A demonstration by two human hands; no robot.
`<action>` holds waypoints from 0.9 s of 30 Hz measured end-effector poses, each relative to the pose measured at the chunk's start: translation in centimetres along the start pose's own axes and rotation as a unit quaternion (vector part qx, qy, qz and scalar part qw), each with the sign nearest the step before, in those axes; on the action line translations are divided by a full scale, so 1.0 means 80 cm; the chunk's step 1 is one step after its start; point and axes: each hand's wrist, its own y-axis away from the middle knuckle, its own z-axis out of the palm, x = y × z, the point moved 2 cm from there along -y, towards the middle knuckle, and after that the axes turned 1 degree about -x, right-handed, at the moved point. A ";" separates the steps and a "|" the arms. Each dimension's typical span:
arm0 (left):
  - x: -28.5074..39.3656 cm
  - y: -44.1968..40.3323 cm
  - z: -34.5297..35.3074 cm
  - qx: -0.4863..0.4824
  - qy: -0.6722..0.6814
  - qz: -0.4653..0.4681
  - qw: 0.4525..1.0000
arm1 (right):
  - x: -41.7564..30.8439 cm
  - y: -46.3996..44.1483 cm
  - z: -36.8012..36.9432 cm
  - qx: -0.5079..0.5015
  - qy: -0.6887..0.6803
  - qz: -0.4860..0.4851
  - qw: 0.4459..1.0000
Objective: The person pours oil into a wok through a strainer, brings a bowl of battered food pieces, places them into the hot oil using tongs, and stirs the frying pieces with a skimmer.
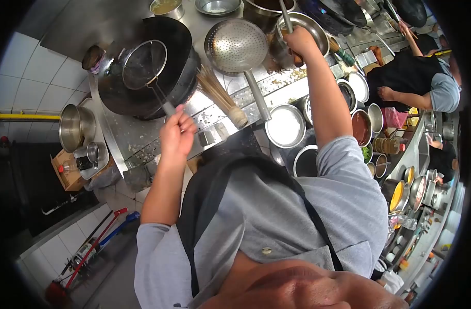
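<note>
On my remote feed, I note the left hand (177, 129) closed on the handle of a round, fine-mesh metal strainer (143, 63); its basket lies beyond the fingers, over a large black wok (117, 98) at far left. Contact with the wok I cannot confirm. The right hand (301, 42), far right of it, grips a long metal utensil with a brown handle end (297, 59). Between the hands, a round perforated steel skimmer (236, 45) and a tan bundled-stick brush (218, 95) lie on the steel surface (132, 133). Any lettering is too small for me to read.
</note>
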 end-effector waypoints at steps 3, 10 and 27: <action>0.026 0.054 0.022 0.131 -0.123 0.024 0.983 | 0.019 -0.039 0.015 -0.154 -0.299 0.025 0.941; 0.068 0.145 0.014 0.255 -0.303 0.045 0.917 | -0.008 0.003 -0.015 -0.159 -0.665 0.072 0.726; 0.089 0.145 0.020 0.147 -0.301 0.011 0.942 | -0.055 0.120 -0.010 -0.335 -0.708 -0.030 0.620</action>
